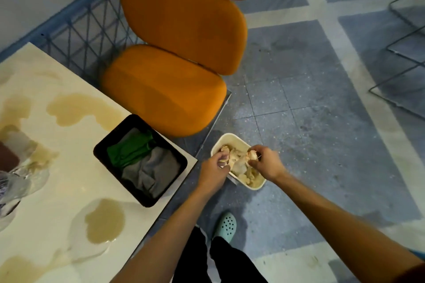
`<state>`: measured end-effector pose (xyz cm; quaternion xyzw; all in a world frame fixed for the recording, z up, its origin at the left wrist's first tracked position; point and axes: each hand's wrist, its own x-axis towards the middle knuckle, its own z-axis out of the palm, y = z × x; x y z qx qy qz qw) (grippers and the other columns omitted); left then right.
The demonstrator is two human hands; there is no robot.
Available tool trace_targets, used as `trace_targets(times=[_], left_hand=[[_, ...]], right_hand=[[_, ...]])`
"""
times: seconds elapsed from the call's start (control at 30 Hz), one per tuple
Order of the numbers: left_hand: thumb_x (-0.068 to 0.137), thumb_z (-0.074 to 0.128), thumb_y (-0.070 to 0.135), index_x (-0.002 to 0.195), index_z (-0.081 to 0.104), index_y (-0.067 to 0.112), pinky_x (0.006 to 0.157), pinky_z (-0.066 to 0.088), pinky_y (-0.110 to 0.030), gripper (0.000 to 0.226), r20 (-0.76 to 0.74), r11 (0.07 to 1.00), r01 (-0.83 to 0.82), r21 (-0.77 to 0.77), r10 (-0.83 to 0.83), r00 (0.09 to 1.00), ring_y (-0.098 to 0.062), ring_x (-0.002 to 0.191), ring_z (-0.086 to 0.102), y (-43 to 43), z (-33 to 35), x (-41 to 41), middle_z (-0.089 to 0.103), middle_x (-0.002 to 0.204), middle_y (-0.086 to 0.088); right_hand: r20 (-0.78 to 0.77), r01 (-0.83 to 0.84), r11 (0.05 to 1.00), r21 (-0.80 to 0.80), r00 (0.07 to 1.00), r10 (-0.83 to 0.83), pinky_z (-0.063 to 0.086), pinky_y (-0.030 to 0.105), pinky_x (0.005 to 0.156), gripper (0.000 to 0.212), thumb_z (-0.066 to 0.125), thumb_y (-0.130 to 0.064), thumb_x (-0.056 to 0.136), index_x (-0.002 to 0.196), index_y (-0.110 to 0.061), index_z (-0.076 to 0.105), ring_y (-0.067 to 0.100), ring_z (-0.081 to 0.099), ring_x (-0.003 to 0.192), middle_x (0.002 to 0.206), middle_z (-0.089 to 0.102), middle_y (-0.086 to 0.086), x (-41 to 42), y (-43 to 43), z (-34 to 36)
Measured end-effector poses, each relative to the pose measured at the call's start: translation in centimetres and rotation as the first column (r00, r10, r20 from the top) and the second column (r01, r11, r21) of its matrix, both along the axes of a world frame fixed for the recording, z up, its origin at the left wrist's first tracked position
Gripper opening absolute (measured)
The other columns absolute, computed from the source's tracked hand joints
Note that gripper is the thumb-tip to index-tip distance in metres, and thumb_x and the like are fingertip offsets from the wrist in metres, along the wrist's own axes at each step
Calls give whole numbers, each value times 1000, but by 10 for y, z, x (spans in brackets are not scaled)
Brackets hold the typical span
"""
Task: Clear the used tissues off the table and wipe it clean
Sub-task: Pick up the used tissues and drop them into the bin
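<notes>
Tissues [239, 164]: a wet, beige-stained wad inside the bin [255, 187]. No single sheet can be made out, so the wad has no clear long axis or heading.

Bin: cream, rectangular with rounded corners, open side up. It stands on the floor just off the table [69, 181] corner. Its long axis runs from upper left to lower right in view. Much of the rim on both long sides is covered by the hands.

Left hand [215, 165]: over the left side of the bin, fingers curled and gripping a clump of tissues.
Right hand [264, 163]: over the right side, thumb and fingers pinching another clump.
Cannot tell whether the two clumps are one piece, or whether they are lifted clear of the heap below.

Table: pale top with brownish puddles [104, 223] in several places. Its left and near parts are cut off by the frame.

Tray [128, 122]: black, on the table corner nearest the bin. It holds a green cloth [131, 148] and a grey cloth [151, 167], both crumpled and touching each other.

Left edge: a clear glass object [16, 181] and something dark brown, both cut off and blurred, not identifiable.

Orange cushions [165, 92] lie beyond the table, the farthest one cut off at the top.

One teal clog [226, 225] shows on the floor below the bin.
</notes>
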<state>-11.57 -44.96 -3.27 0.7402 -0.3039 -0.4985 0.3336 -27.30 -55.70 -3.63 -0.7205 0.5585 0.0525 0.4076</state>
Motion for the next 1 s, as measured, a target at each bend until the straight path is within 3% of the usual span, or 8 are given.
trace_targets(times=[0.1, 0.2, 0.37, 0.7, 0.83, 0.9, 1.0], left_hand=[[87, 61, 4, 125, 62, 14, 91, 50, -25, 39, 3, 999, -6, 35, 5, 1000, -12, 105, 62, -5, -10, -1, 66, 118, 0], [88, 61, 3, 127, 61, 13, 85, 45, -16, 40, -9, 999, -19, 48, 20, 1000, -9, 106, 61, -8, -15, -2, 65, 120, 0], [89, 59, 1, 127, 59, 14, 85, 44, -18, 40, -3, 998, -15, 62, 16, 1000, -11, 110, 60, -5, -18, -3, 63, 123, 1], [90, 56, 0, 113, 64, 16, 71, 46, -3, 29, 58, 996, -80, -29, 81, 995, -3, 95, 62, 6, 11, -6, 67, 110, 2], [88, 59, 1, 104, 67, 18, 76, 53, -15, 25, 82, 987, -108, -115, 117, 990, -5, 83, 66, 14, 37, -5, 70, 95, 5], [88, 62, 4, 95, 68, 19, 66, 56, -25, 18, 70, 981, -137, -139, 147, 987, -10, 65, 66, 20, 50, -2, 69, 79, 5], [90, 60, 5, 87, 69, 17, 52, 47, -21, 15, 98, 969, -192, -153, 208, 973, -7, 50, 57, 30, 68, 7, 66, 70, 0]], right_hand=[[-24, -6, 1000, 0, 1000, 6, 50, 33, 89, 38, 60, -20, 93, 130, -14, 57, 26, 65, 104, 118, 67, 11, 0, -6, -19], [-59, 7, 995, 101, 998, -1, 48, 37, 97, 47, 52, -28, 97, 143, -19, 44, 27, 61, 114, 131, 60, 9, -1, -12, -31], [-72, -1, 982, 188, 997, 15, 41, 37, 106, 55, 52, -23, 98, 149, -16, 34, 28, 52, 126, 144, 49, 10, -6, -16, -35], [17, -200, 975, 100, 980, 199, 50, 39, 98, 34, 57, -27, 95, 129, -22, 60, 17, 64, 109, 129, 63, 1, -3, -1, 7], [74, -287, 958, 3, 955, 286, 52, 40, 93, 30, 58, -32, 94, 123, -26, 63, 15, 64, 105, 121, 67, -3, 6, 10, 36], [126, -322, 946, -35, 938, 324, 53, 38, 89, 26, 55, -34, 95, 117, -24, 66, 14, 65, 99, 114, 70, -3, 12, 15, 52], [187, -362, 927, -98, 908, 374, 55, 35, 79, 19, 54, -38, 94, 101, -28, 68, 4, 64, 86, 97, 70, -10, 26, 21, 77]])
